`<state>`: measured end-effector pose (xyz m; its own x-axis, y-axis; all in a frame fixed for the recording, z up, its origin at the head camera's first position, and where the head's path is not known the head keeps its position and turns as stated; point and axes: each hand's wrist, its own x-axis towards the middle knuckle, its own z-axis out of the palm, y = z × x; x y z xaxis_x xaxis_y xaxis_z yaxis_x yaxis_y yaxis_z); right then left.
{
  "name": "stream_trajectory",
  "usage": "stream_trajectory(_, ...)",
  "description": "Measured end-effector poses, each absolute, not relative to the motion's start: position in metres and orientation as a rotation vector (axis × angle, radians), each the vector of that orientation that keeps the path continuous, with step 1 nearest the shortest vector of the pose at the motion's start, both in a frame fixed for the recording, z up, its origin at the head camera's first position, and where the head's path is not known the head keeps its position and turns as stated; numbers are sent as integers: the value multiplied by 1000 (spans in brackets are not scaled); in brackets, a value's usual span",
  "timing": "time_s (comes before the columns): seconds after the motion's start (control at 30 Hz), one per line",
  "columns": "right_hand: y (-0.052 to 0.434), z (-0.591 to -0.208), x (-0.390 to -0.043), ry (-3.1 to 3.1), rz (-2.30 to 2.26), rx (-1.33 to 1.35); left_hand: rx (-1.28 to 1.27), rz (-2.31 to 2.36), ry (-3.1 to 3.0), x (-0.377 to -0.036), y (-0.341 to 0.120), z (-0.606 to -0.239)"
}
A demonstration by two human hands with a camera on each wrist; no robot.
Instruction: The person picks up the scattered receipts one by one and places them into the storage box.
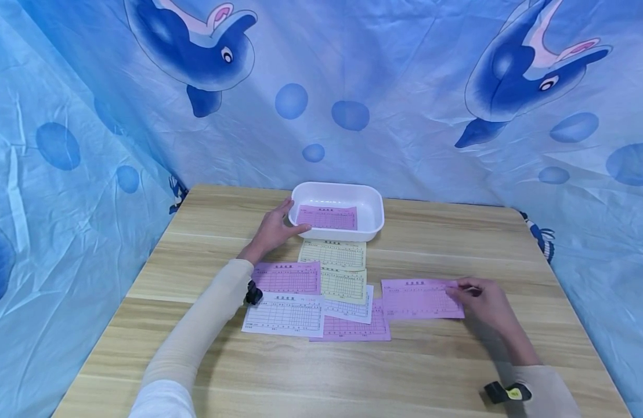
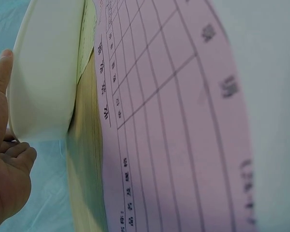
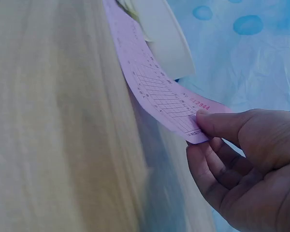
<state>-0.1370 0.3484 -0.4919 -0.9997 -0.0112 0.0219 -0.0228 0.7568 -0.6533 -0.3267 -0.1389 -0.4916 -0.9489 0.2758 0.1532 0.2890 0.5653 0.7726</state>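
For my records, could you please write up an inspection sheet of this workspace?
Surface: wood-grain tabletop.
Job's things: white tray with a pink slip inside; nearer the person, overlapping yellow slips, white slips and pink slips, all printed with grids.
Clutter: nothing seen beyond the slips.
Left hand: holds the tray's near left corner.
Right hand: pinches a separate pink sheet by its right end, which is raised off the tabletop.
Cables: nothing seen.
Surroundings: blue dolphin-print cloth behind and beside the tabletop.

Pink printed slip [image 1: 418, 301], bowed, end pinched by the right hand [image 1: 483, 302]; upright white tub [image 1: 347, 236] within the left hand's [image 1: 271, 231] grip
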Motion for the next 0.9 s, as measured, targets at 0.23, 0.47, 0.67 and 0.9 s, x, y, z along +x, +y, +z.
stream_trajectory(0.23,352,-482,-142,-2933,1105,-75,-499,-1380,-2754,-326,-140,-492)
stream_trajectory(0.47,352,-471,-150,-2882,1126,-149,-494,-1388,-2758,-326,-139,-492)
stream_trajectory(0.67,348,-461,-158,-2786,1211,-204,-500,-1367,-2769,-327,-139,-492)
stream_trajectory(0.9,338,-447,-171,-2727,1266,-294,-508,-1364,-2758,-327,-139,-493)
